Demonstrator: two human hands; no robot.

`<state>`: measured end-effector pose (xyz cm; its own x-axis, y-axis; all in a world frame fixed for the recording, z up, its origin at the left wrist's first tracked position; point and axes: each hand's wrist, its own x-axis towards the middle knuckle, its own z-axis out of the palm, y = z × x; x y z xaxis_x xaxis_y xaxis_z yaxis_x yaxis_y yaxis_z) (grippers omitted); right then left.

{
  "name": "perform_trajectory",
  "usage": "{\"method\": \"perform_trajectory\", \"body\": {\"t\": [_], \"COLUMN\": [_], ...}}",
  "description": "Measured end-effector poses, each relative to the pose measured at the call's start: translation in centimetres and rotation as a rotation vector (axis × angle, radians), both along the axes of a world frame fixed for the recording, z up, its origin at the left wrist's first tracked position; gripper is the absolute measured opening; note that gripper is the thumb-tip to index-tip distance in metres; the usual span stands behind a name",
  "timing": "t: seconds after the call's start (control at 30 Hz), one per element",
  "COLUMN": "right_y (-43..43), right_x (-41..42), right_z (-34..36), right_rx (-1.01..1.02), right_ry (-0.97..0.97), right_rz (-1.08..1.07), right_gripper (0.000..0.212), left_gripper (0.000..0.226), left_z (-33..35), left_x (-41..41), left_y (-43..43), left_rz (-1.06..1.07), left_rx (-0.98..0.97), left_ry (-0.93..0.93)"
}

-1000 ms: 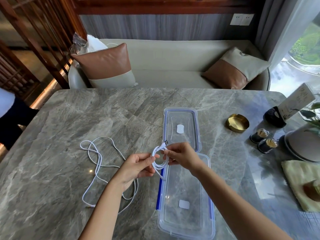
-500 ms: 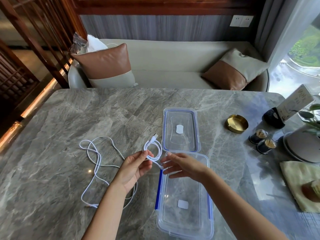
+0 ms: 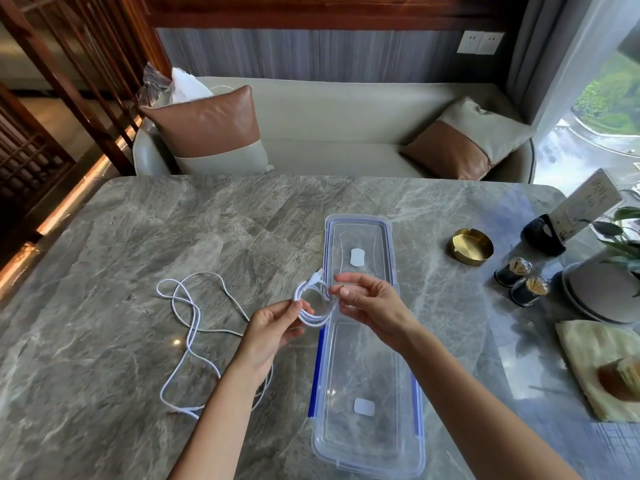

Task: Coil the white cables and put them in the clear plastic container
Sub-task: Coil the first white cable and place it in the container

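Pinching coil (image 3: 311, 319) in left hand (image 3: 273, 329) fingers; right hand (image 3: 370, 306) fingers nipping white cable (image 3: 189, 337). Light, floppy, likely springing open; best holding at loop crossing.

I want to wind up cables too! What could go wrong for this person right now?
The small coil is only pinched between the left hand and the right hand, so it might spring open. The rest of the cable lies in crossing loops on the table and could pull into a knot when it gets wound in.
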<state>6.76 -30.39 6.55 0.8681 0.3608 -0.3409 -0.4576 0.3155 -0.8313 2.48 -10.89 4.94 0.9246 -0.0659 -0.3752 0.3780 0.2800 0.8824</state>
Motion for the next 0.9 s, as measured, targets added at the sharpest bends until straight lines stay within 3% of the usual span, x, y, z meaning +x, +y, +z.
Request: {"method": "perform_trajectory", "body": {"t": [0.17,0.27,0.33,0.47,0.6,0.73,0.83,0.9], "right_y": [1.1,1.7,2.0,2.5,2.4,1.3,0.4,0.5], "right_x": [-0.9,-1.5,-1.8,-2.3,-2.5,-1.6,-1.7,-1.9], "right_z": [0.7,0.5,0.1,-0.4,-0.8,-1.1,-1.1,-1.2], "right_rx": [-0.294,-0.579,-0.652,-0.386,-0.221,-0.044,-0.005,0.167], "right_ry": [-0.379,-0.562,-0.585,-0.294,-0.096,0.240,0.349,0.416], "right_rz": [0.071,-0.053,-0.130,-0.187,-0.139,-0.208,-0.078,-0.131], "right_gripper": [0.008,0.013,0.019,0.039,0.020,0.016,0.013,0.017], "left_gripper": [0.025,0.032,0.034,0.027,0.017,0.016,0.017,0.016], "left_z": [0.2,0.1,-0.1,-0.3,-0.2,-0.1,-0.3,-0.4], "left_x": [-0.1,-0.2,-0.4,-0.6,-0.5,-0.1,0.2,0.3], "left_y": [-1.0,-1.3,-1.4,-1.5,-1.5,-1.0,-0.8,-0.8], "left_rz": [-0.100,-0.095,-0.071,-0.036,0.007,0.085,0.149,0.192], "left_rx": [0.020,0.018,-0.008,-0.067,-0.135,-0.155,-0.150,-0.132], "left_ry": [-0.049,-0.056,-0.047,-0.038,-0.034,-0.045,-0.056,-0.062]}}
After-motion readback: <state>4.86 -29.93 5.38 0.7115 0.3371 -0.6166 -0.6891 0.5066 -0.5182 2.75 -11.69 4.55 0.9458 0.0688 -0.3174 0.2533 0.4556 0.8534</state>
